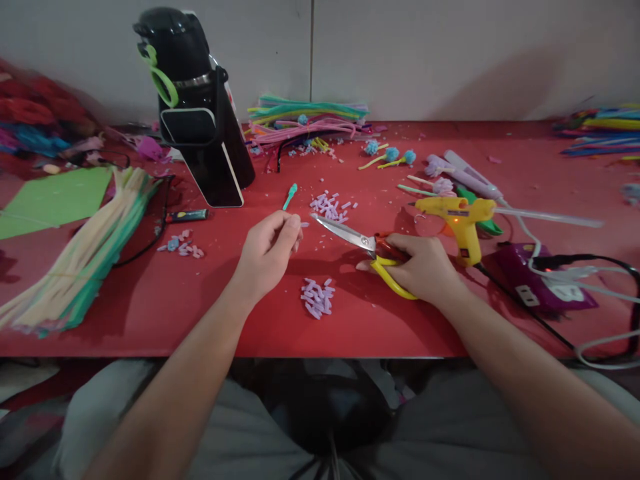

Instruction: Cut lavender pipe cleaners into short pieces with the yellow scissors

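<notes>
My left hand (267, 253) is closed in a pinch on the lower end of a short teal pipe-cleaner piece (290, 196), which sticks up and away from my fingers. My right hand (423, 269) grips scissors (357, 240) with yellow and red handles; the blades are nearly closed and point left toward my left hand. Between my hands, near the front of the table, lies a small pile of lilac pipe-cleaner bits (317, 297). A second scatter of lilac bits (330, 204) lies just beyond the scissor tips.
A yellow glue gun (463, 217) stands right of my right hand, its cord running to a purple power strip (543, 283). A black flask in a holder (197, 107) stands at the back left. Pipe-cleaner bundles (80, 250) lie left, more pipe cleaners (305, 117) at the back. The table (150, 313) is red.
</notes>
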The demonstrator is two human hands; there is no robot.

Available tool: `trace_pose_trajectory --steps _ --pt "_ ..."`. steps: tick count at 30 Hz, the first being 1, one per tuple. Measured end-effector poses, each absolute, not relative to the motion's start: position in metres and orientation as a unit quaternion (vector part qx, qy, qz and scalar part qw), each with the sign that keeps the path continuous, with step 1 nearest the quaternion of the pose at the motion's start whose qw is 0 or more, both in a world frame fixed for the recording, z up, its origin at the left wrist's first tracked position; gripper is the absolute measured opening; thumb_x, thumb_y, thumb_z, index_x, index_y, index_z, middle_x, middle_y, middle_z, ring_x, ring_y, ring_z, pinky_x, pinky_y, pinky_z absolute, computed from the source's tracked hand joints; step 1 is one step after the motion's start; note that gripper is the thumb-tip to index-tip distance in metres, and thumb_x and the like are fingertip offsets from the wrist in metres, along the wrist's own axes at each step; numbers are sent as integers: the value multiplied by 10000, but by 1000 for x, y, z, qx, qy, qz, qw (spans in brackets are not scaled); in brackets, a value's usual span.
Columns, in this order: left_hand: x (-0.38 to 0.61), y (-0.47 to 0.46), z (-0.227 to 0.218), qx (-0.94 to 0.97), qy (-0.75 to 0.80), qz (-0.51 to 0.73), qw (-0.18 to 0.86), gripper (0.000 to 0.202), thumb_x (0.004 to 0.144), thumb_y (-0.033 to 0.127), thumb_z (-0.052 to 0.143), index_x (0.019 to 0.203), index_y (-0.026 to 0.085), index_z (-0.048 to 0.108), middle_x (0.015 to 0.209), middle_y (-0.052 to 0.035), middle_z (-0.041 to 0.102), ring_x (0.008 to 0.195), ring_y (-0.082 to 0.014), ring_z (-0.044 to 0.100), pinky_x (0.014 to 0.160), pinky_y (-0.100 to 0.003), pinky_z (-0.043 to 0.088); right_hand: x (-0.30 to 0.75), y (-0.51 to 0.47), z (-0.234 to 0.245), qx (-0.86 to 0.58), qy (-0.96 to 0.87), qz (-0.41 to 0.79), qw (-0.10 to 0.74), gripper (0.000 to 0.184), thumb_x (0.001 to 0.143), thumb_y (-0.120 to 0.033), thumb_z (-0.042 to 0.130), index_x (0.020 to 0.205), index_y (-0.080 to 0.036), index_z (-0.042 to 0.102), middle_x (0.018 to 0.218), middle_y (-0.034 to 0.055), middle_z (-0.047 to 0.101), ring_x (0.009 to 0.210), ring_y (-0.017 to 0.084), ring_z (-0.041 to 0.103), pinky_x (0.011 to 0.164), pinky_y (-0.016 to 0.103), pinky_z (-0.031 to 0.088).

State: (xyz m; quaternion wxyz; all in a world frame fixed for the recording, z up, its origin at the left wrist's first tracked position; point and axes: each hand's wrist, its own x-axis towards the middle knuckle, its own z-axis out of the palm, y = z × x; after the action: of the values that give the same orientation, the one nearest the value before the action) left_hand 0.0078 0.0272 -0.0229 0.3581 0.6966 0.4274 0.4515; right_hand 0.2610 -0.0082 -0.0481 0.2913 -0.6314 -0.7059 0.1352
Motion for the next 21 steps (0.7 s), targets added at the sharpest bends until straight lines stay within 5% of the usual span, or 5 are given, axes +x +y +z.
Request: trace_pose_trajectory --steps 21 --pt "7 28 -25 693 420 457 367 306 975 389 523 763 178 585 659 -1 558 572 -92 512 549 -222 422 261 -7 -49 -628 -712 133 285 622 651 -773 665 569 -198 443 515 -32 372 523 102 317 484 276 249"
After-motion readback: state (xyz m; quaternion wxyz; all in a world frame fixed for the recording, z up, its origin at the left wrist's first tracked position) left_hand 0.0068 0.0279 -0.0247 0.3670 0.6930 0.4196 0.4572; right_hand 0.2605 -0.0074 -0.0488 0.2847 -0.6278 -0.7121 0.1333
